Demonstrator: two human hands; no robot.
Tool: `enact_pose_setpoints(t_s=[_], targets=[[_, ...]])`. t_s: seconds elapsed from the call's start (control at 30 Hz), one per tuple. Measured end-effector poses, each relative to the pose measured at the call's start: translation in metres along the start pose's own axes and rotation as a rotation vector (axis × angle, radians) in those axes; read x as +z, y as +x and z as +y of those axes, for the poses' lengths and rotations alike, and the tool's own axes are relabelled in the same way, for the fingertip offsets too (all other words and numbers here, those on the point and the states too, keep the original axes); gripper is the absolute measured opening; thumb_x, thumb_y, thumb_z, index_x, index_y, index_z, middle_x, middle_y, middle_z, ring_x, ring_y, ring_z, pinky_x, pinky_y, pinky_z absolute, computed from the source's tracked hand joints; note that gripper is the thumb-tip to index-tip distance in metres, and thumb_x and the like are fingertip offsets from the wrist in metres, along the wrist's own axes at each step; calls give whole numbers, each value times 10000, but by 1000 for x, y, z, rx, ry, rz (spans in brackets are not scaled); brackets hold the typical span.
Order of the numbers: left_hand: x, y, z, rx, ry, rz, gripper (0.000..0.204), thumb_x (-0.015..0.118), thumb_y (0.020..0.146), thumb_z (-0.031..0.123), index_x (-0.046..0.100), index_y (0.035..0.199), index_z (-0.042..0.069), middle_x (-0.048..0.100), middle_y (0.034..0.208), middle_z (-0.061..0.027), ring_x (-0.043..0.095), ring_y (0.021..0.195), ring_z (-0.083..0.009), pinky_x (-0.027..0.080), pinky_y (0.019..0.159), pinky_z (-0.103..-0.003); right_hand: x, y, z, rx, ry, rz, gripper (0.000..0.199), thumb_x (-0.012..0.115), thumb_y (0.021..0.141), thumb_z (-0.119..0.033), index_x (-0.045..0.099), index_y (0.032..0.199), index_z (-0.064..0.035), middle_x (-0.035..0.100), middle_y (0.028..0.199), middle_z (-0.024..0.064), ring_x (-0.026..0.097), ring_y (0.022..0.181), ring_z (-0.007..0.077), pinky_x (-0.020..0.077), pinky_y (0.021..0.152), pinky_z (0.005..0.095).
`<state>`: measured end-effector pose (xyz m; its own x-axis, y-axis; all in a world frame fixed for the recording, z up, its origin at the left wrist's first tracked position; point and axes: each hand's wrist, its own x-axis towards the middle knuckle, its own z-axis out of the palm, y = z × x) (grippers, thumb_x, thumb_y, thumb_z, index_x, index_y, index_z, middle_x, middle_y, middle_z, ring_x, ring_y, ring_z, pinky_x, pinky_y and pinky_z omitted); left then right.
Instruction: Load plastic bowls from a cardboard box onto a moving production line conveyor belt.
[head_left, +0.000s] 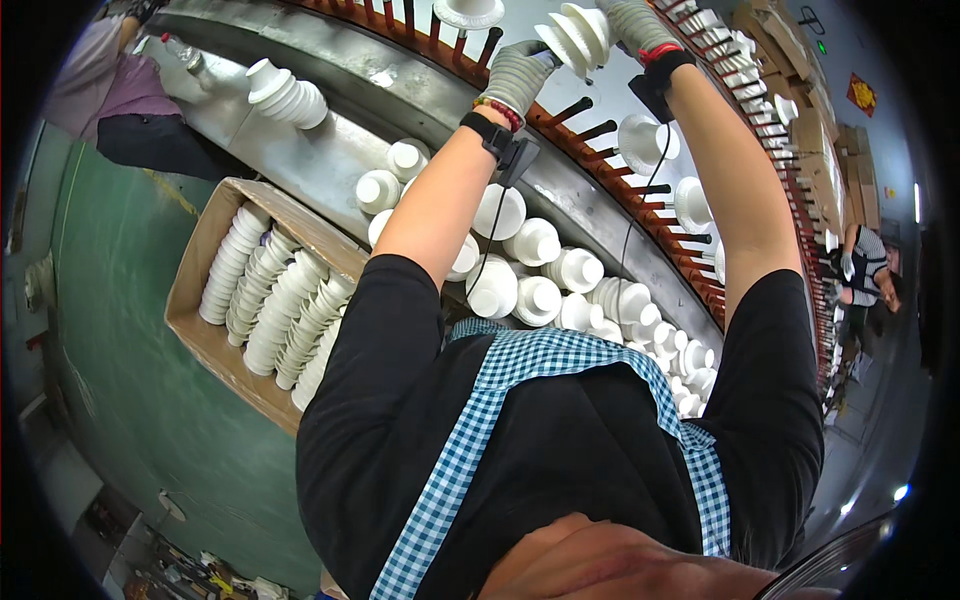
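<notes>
At the top of the head view, a short stack of white flared, cup-shaped pieces is held between my two gloved hands, tilted above the rack. My left hand has its fingers curled against the stack's left rim. My right hand grips its right end, partly cut off by the picture's edge. Beside the hands runs a rack of upright red-brown pegs. Several pegs carry single white pieces, such as the flared piece below my right hand.
A metal bench bears heaped white pieces in front of me and a lying stack. At left, a cardboard box holds nested rows. Another person stands far left; one more person is far right. Thin black cables hang from my wrists.
</notes>
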<state>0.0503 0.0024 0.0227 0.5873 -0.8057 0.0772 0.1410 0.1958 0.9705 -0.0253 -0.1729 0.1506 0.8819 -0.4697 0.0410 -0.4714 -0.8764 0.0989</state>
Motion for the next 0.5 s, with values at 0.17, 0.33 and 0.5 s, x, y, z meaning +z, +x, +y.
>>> enact_pose_setpoints(t_s=[0.17,0.33,0.5], targets=[[-22,26,5,-13,110,30,231,608,885,150,667,1030,-20,639,806,-4,550,686,-79,457,645,-218,4,29,-13,-180,-104,80,227,469,906,-202,629,881,-43,627,820,200,606,776,351,472,695,455],[-50,38,12,-66,285,38,241,622,888,209,678,1014,11,649,827,-4,530,696,-89,454,659,-261,17,71,-27,-77,138,93,200,514,920,-260,624,904,-94,631,842,128,582,755,274,476,633,416],[-78,36,18,42,196,169,281,640,861,221,639,1036,1,630,862,-19,529,753,-94,450,689,-267,4,88,-86,-206,8,156,251,467,850,-227,634,964,-79,641,969,195,621,894,376,490,776,451]])
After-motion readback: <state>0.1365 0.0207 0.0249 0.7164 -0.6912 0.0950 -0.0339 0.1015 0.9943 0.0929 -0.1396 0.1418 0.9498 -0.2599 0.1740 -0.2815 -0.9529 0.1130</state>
